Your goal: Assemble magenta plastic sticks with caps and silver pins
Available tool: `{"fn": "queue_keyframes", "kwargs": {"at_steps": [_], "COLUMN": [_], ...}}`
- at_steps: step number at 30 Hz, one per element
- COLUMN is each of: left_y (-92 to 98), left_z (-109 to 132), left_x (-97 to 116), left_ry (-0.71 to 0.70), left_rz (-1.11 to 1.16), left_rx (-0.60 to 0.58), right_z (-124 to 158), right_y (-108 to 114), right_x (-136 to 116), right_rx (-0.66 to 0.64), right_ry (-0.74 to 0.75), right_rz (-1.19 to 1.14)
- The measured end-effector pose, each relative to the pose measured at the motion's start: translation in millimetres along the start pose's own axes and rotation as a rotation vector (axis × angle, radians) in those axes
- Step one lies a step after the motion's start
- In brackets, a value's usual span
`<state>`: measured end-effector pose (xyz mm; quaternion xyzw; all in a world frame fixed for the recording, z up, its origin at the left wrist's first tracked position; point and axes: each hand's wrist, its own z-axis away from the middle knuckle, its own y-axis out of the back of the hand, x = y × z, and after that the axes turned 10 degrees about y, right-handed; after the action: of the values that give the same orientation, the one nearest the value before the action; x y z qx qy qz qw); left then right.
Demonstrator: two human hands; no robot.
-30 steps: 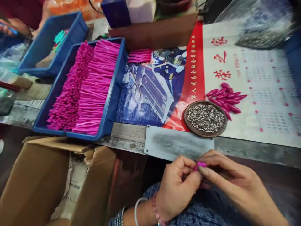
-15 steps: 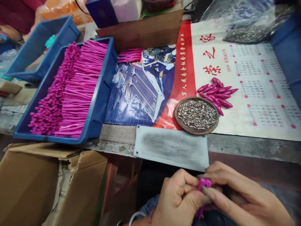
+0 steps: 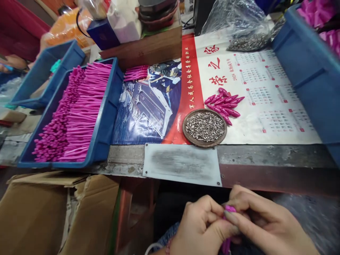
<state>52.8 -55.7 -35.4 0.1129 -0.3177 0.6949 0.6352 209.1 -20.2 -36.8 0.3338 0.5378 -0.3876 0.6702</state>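
Note:
Low at the front, my left hand [image 3: 202,223] and my right hand [image 3: 265,219] meet, fingers closed around a magenta plastic piece [image 3: 230,209]. Only its top and a lower stretch show; the middle is covered by fingers and thumbs. Beyond them, a round brown dish [image 3: 186,136] holds many small metal pins [image 3: 204,125]. Beside that dish lies a loose heap of shiny magenta pointed pieces [image 3: 225,102]. A grey plate with a dark smudged middle [image 3: 182,163] is fixed along the table edge, nearest my left hand.
To the left, a blue bin [image 3: 105,117] holds stacked magenta plastic sticks [image 3: 86,106]. More magenta pieces [image 3: 136,72] lie behind it. A cardboard box [image 3: 34,212] stands below. Another blue bin [image 3: 308,78] is at right, near a plastic bag of pins [image 3: 247,42]. Someone's arm [image 3: 16,63] shows far left.
The view has swung to the right, bringing more of the right-hand blue bin into sight. Both hands still grip the magenta piece, and less of its top shows between the fingers.

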Motion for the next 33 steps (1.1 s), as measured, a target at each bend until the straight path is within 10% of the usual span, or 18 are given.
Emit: {"fn": "queue_keyframes", "kwargs": {"at_steps": [11,16,33], "left_y": [-11.3,-2.0,12.5], "left_z": [-27.1,-25.9,-26.3], "left_x": [-19.6,-10.5,-18.9], "left_ry": [-0.130,-0.071,-0.042], "left_rz": [0.588,0.577,0.510], "left_rx": [-0.189,-0.400,-0.468], "right_z": [-8.1,-21.4,-23.4], "right_y": [-13.9,-12.4,-6.1], "right_x": [-6.2,-10.6,-14.2], "right_rx": [0.130,0.064,0.021], "right_ry": [-0.164,-0.099,-0.080], "right_rz": [-0.221,-0.116,-0.015]}}
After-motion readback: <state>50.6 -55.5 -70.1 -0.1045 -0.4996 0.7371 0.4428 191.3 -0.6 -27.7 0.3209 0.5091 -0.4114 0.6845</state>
